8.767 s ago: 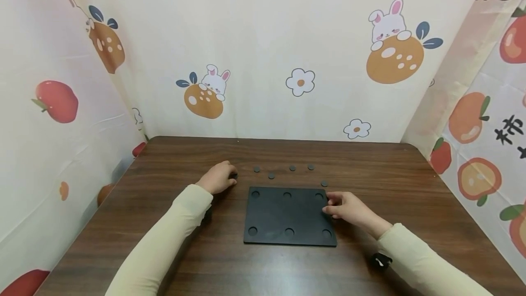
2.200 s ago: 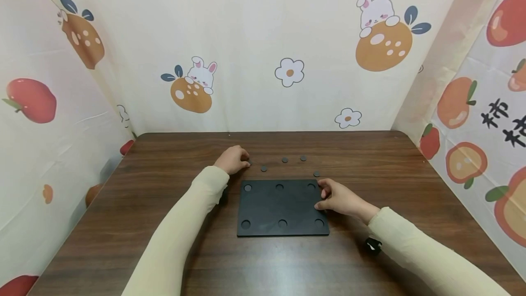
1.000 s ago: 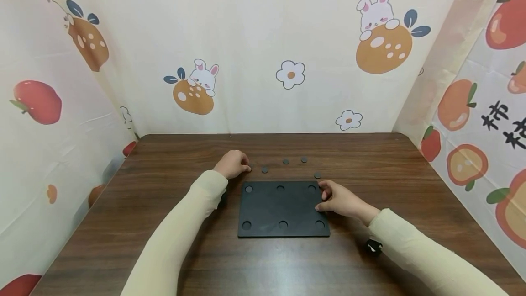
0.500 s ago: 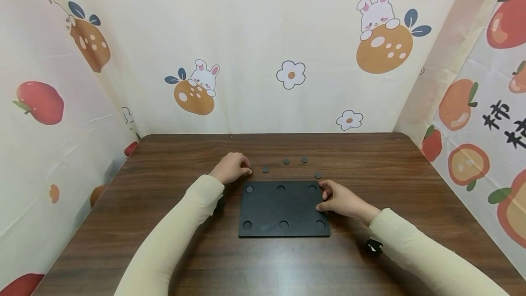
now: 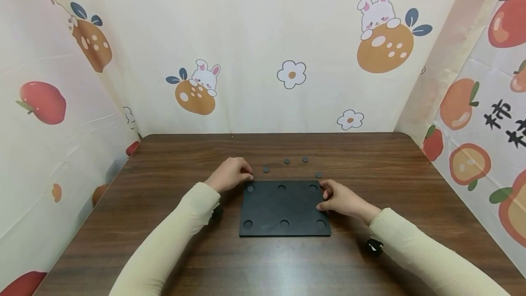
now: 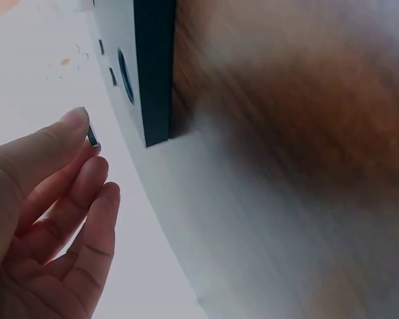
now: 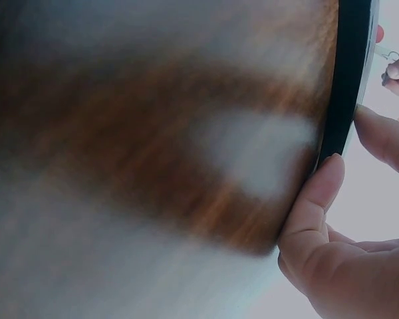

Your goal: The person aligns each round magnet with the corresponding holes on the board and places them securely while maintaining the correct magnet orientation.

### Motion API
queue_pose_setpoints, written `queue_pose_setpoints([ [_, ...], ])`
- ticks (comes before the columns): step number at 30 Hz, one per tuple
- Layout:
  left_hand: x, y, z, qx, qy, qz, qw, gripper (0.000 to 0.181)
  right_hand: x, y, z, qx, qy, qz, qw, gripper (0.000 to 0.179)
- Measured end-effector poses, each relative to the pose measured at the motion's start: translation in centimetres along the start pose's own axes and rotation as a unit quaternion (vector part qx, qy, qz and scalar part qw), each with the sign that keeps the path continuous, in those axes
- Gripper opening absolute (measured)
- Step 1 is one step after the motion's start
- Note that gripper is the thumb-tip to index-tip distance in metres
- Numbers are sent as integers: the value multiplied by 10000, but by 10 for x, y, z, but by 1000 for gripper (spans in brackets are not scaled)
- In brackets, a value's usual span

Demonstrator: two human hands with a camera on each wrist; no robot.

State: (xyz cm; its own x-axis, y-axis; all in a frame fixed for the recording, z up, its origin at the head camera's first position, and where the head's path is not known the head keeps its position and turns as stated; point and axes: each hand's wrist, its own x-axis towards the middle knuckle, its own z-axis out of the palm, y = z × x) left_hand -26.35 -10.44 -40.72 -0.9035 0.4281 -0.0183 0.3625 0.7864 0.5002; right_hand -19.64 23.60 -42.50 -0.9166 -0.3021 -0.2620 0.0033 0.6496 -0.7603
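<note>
In the head view a black rectangular board (image 5: 283,207) with round recesses lies on the table. A dark disc (image 5: 250,188) appears to sit in its far-left recess; the other recesses look bare. My left hand (image 5: 231,175) is just beyond the board's far-left corner. Between thumb and forefinger it pinches a small dark disc (image 6: 92,137), seen edge-on in the left wrist view. My right hand (image 5: 344,201) grips the board's right edge, thumb on the top face and a finger against the side (image 7: 331,174).
Several loose dark discs lie behind the board, among them a disc (image 5: 265,169) near my left hand and a disc (image 5: 318,175) by the far-right corner. The brown wooden table (image 5: 197,150) ends at a printed curtain (image 5: 246,35), which also stands along both sides.
Since the oldest frame, the far-left recess has gone from bare to filled. Over the last second my left hand drew a disc from the row toward the board. My right hand stayed put.
</note>
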Motion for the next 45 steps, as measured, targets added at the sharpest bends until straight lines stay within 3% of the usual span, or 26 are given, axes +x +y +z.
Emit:
queue_pose_setpoints([
  [26, -54, 9, 8, -227, 32, 767, 9968, 11, 1, 1, 0, 63, -22, 36, 10000, 78],
  [45, -81, 16, 15, -241, -407, 1037, 9935, 10, 2, 1, -1, -76, -12, 138, 9999, 77],
])
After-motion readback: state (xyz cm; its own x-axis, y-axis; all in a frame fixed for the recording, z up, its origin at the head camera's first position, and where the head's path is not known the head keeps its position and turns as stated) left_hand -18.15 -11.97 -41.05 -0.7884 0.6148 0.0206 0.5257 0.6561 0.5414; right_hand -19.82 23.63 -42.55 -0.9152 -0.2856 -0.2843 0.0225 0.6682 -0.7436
